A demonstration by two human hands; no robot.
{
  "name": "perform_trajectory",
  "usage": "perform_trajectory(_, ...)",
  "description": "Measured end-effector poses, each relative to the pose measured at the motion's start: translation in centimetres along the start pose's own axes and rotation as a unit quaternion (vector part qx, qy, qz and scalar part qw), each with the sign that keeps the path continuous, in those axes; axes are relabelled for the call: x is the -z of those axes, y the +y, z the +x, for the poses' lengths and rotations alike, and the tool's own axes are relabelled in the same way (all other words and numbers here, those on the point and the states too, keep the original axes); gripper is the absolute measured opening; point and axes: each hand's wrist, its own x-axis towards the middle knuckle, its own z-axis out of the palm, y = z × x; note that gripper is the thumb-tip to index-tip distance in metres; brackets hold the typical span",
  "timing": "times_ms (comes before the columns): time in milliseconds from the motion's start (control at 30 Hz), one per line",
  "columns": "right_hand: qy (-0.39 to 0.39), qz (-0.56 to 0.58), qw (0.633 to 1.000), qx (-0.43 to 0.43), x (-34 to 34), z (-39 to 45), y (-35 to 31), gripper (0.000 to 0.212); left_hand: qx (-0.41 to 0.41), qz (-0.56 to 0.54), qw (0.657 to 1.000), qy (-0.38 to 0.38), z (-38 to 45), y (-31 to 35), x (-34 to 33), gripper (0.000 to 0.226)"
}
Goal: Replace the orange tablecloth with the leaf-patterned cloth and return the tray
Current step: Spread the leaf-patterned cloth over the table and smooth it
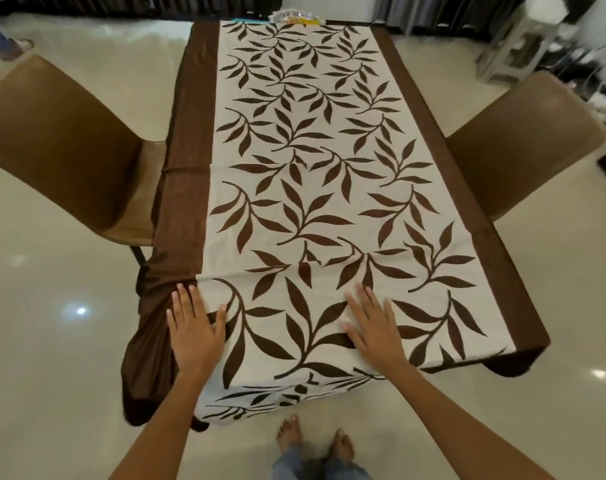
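Observation:
The leaf-patterned cloth (305,174), cream with brown leaves and a dark brown border, lies spread over the whole table. Its near end hangs over the front edge, and the left border droops in folds at the near left corner. My left hand (194,327) lies flat with straight fingers on the cloth near that corner. My right hand (374,327) lies flat on the cloth a little right of the middle. A crease runs across the cloth just beyond my fingertips. The tray (294,17) with yellow items shows at the far end of the table. No orange tablecloth is visible.
A brown chair (62,147) stands at the table's left side and another brown chair (523,143) at the right. A white stand (516,46) and clutter fill the far right corner. My bare feet (312,441) stand on glossy tile floor.

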Motion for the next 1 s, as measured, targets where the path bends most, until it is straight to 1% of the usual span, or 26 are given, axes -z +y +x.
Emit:
perform_trajectory(33,0.004,-0.005,1.0,0.008,0.1,-0.8,1.3,0.061,-0.008,0.001,1.0,0.004,0.1,-0.2,-0.1,0.078)
perform_trajectory(100,0.018,0.001,1.0,-0.006,0.7,-2.2,4.5,0.061,-0.016,-0.001,1.0,0.009,0.2,-0.4,-0.1,0.078)
perform_trajectory(167,0.023,0.007,0.999,-0.038,1.4,-3.4,7.6,0.062,-0.019,-0.003,1.0,0.006,0.3,-0.4,-0.2,0.078)
perform_trajectory(233,0.026,0.006,0.995,-0.094,1.8,-4.0,9.6,0.064,-0.021,-0.007,1.0,0.004,0.4,-0.4,-0.3,0.079)
perform_trajectory(267,0.031,0.01,0.99,-0.136,1.9,-4.0,9.8,0.067,-0.019,-0.016,1.0,0.004,0.4,-0.4,-0.2,0.078)
perform_trajectory(333,0.051,0.028,0.976,-0.211,1.9,-3.5,8.2,0.072,-0.025,-0.037,0.999,0.015,-0.1,-0.1,0.2,0.072)
perform_trajectory(367,0.063,0.032,0.973,-0.219,1.8,-3.1,6.4,0.073,-0.037,-0.045,0.998,0.024,-0.7,0.6,0.5,0.068)
perform_trajectory(400,0.072,0.032,0.977,-0.198,1.6,-2.7,4.1,0.071,-0.051,-0.052,0.997,0.026,-1.7,1.7,0.7,0.065)
perform_trajectory(433,0.073,0.035,0.985,-0.154,1.1,-2.3,1.5,0.068,-0.067,-0.063,0.996,0.016,-2.8,3.3,0.9,0.063)
perform_trajectory(500,0.058,0.05,0.996,-0.055,-0.3,-1.8,-3.2,0.061,-0.099,-0.085,0.991,-0.038,-5.0,6.8,0.2,0.062)
perform_trajectory(533,0.049,0.054,0.997,-0.019,-1.0,-1.5,-4.9,0.058,-0.108,-0.083,0.989,-0.065,-5.9,8.1,-0.4,0.062)
perform_trajectory(600,0.041,0.045,0.998,0.012,-1.9,-1.0,-6.1,0.057,-0.108,-0.062,0.988,-0.087,-6.5,9.2,-1.5,0.063)
perform_trajectory(633,0.039,0.035,0.998,0.018,-2.0,-0.9,-5.6,0.058,-0.106,-0.049,0.99,-0.085,-6.4,9.0,-1.8,0.063)
perform_trajectory(700,0.036,0.023,0.999,0.027,-1.5,-1.1,-3.2,0.058,-0.113,-0.03,0.991,-0.069,-6.2,8.3,-2.0,0.063)
perform_trajectory(767,0.038,0.017,0.999,0.02,-0.6,-1.7,0.6,0.059,-0.124,-0.027,0.99,-0.067,-6.2,8.1,-1.9,0.065)
perform_trajectory(900,0.033,0.03,0.999,-0.032,1.3,-3.7,9.4,0.06,-0.123,-0.03,0.988,-0.085,-6.1,8.1,-2.2,0.067)
perform_trajectory(1000,0.037,0.037,0.996,-0.069,2.2,-5.0,14.6,0.06,-0.117,-0.027,0.989,-0.09,-6.0,7.7,-2.2,0.068)
